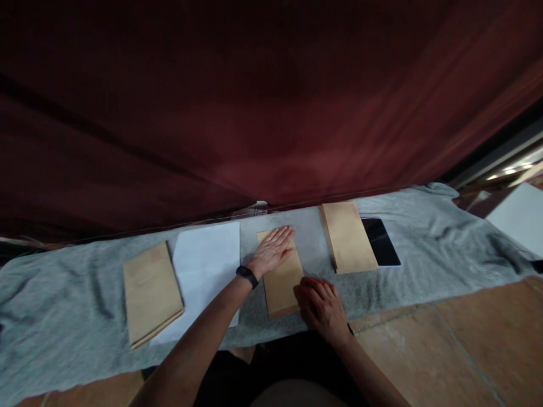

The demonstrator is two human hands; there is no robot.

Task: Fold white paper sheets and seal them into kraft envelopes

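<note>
In front of me a brown paper envelope [282, 288] lies on the grey cloth. My left hand [274, 249] rests flat across its upper part, palm down, with the fingers stretched out and close together. A black band circles that wrist. Beside the envelope's lower right edge is my right hand [324, 308], its fingers curled in. Its fingertips are hidden, so I cannot make out what, if anything, is between them. A stack of brown envelopes [350, 237] lies to the right, and another brown stack [151, 291] to the left.
White paper sheets [207, 265] lie between the left stack and the middle envelope, partly under that stack. A dark-screened tablet [380, 242] sits partly beneath the right stack. Grey cloth [432, 237] covers the long surface. A dark red curtain [271, 130] hangs behind; tiled floor [424, 345] shows below.
</note>
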